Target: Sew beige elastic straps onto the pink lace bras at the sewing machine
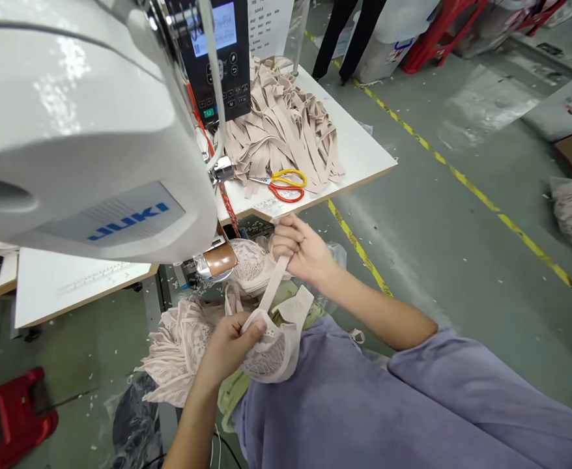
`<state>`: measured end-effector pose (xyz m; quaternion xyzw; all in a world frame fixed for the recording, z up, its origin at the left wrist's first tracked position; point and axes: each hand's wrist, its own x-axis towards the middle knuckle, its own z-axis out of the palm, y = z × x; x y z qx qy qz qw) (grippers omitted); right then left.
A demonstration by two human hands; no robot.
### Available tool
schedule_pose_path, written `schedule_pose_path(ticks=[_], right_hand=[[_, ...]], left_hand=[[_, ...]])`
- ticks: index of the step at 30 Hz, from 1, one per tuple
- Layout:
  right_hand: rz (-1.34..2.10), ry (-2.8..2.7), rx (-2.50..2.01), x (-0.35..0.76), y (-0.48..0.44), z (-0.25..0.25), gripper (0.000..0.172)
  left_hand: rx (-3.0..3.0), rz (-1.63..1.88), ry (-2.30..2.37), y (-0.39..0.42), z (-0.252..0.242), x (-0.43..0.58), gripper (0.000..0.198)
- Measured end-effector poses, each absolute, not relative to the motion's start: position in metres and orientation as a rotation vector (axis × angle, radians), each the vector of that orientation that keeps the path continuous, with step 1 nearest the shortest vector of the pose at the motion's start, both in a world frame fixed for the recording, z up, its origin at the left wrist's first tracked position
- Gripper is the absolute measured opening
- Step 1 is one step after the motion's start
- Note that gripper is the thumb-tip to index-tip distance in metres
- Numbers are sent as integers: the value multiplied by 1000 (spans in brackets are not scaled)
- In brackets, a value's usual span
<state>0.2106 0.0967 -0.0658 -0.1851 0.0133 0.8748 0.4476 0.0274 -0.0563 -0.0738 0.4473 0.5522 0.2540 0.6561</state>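
Observation:
My left hand (227, 345) pinches the lower end of a beige strap (273, 286) where it meets a pale pink lace garment piece (279, 345) held over my lap. My right hand (300, 251) grips the upper end of the same strap, pulling it taut between both hands. Just left of my right hand is the sewing machine's needle area with a copper-coloured part (220, 259), and more lace pieces (251, 264) lie under it.
A white JUKI sewing machine head (85, 130) fills the upper left, with its control panel (217, 52) behind. A pile of beige straps (286, 124) and yellow-red scissors (286, 184) lie on the white table (364, 156). More lace (178, 345) hangs below. A person's legs (347, 36) stand far back.

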Motion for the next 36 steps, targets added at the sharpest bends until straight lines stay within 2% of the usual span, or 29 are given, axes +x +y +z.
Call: schedule_pose_path(ticks=[4,10,14,17,19,23,26,28,31,36], right_hand=[[2059,-27,-515,215,108,-85,25],[2702,-585,-851,200,46,-119,35],[2513,-887,-907,200,33,-116,35],[2214,-870,-961,208,52,-104,28],[2138,-866,-911,215,64,-92,24],[2239,-1491,-728,219,66,-65,20],[1924,-1919,-623,210,56,-51,21],[1756,-1951,-608,203,51,-47,23],[1845,-1749,-647,194,51,-46,22],[2033,-1498,-753,187,71,-44,27]], left_hand=[[928,627,1287,-57,-74,21,47],[949,747,1363,-52,-71,25,48],[1034,679,1456,-50,-66,27,46],[1117,667,1575,-50,-60,26,45],[1166,673,1658,-50,-56,26,44],[1256,655,1702,-48,-53,23,41],[1284,664,1680,-46,-51,22,41],[1298,728,1615,-46,-49,25,39],[1292,938,1567,-50,-52,38,23],[1333,1163,1961,-57,-67,50,23]])
